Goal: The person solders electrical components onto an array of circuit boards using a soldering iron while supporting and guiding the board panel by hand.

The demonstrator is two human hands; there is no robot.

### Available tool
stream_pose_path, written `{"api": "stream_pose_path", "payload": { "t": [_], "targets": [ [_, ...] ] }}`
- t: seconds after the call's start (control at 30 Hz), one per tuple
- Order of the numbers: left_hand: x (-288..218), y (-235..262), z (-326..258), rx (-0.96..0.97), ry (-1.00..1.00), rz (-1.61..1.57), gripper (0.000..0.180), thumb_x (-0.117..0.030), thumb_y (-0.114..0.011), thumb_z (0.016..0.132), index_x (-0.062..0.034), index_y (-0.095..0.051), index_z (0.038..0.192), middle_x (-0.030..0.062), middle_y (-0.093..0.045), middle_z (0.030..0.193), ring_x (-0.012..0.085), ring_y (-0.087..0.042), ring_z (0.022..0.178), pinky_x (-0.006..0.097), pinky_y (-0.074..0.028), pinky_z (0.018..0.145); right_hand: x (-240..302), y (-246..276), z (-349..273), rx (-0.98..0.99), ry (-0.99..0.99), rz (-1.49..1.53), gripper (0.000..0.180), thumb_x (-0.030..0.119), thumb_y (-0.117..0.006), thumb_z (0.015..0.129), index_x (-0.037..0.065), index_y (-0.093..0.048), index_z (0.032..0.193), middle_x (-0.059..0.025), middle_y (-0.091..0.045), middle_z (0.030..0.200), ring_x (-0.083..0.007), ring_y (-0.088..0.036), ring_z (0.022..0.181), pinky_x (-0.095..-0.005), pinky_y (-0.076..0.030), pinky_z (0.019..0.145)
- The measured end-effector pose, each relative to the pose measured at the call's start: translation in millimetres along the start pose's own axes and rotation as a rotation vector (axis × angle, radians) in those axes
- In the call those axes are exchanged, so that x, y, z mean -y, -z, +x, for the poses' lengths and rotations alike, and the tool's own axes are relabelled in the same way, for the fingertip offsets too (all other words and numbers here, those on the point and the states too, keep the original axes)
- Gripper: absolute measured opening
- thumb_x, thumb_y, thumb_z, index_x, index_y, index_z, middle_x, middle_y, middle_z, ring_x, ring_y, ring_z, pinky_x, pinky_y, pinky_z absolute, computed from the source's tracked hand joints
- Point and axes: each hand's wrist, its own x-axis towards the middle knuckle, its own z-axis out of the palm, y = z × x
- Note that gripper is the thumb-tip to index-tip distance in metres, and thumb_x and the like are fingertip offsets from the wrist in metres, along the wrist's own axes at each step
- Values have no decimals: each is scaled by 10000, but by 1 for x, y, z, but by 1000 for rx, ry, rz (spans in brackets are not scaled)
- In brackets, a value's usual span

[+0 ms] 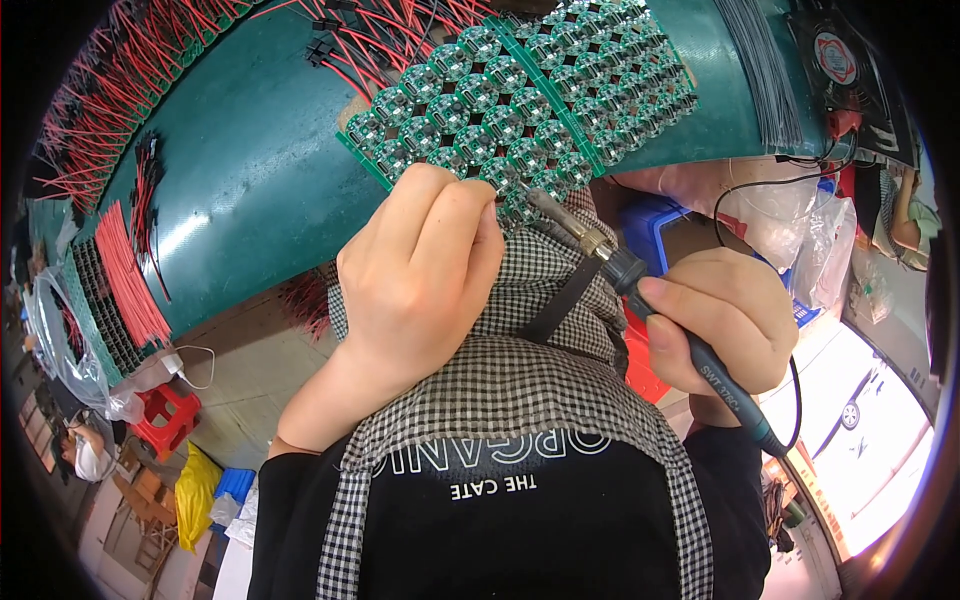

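A panel of many small round green circuit boards (478,112) lies at the near edge of the green work surface. My right hand (728,312) is wrapped round the dark handle of a soldering iron (625,268). The iron's tip points up and left to the panel's near edge; whether it touches a board cannot be made out. Just left of the tip, my left hand (420,265) is closed over the near edge of the panel, thumb and fingers pinched together. Whatever they hold is hidden behind the fingers.
Red and black wires with connectors (375,35) lie behind the panel, more bundles (130,285) at the left. Grey wires (765,75) and a dark fan unit (840,70) are at the right. The iron's black cable (797,400) loops below my right hand. Blue bins (655,230) stand beneath.
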Motion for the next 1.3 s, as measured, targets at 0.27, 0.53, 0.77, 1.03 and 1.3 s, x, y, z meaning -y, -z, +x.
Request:
{"api": "stream_pose_path", "payload": {
  "t": [0.27,0.53,0.77,1.03,1.3],
  "targets": [
    [2,0,-1,15,0,-3,198,28,-695,710,-33,-604,874,68,-551,795,214,-592,622,313,-476,528,8,-9,-6,29,142,-166,177,53,-739,684,-28,-683,832,-71,-600,687,-195,-596,542,-281,-484,453],
    [1,1,-1,28,23,-25,193,16,-695,717,-33,-605,881,69,-557,804,217,-600,637,315,-482,533,12,-8,-6,12,86,-134,172,57,-733,703,-24,-681,846,-69,-598,687,-198,-601,543,-275,-492,448],
    [1,-1,0,9,-2,-10,178,13,-693,719,-31,-609,869,62,-542,791,209,-590,618,315,-475,523,11,-10,-5,21,106,-171,183,70,-747,692,-21,-682,837,-62,-590,685,-188,-593,542,-270,-468,433],
    [-1,1,-1,33,-10,1,208,19,-685,699,-30,-628,893,49,-494,769,190,-568,588,308,-454,490,15,-12,-3,77,251,-300,233,89,-750,624,-8,-684,825,-49,-571,690,-167,-577,565,-254,-461,446],
    [-1,2,0,77,9,-25,203,26,-660,717,-33,-604,903,62,-515,813,202,-576,599,309,-469,506,-4,10,7,91,-65,10,220,26,-776,650,14,-698,855,-71,-610,739,-189,-608,593,-274,-473,490]
  ]
}}
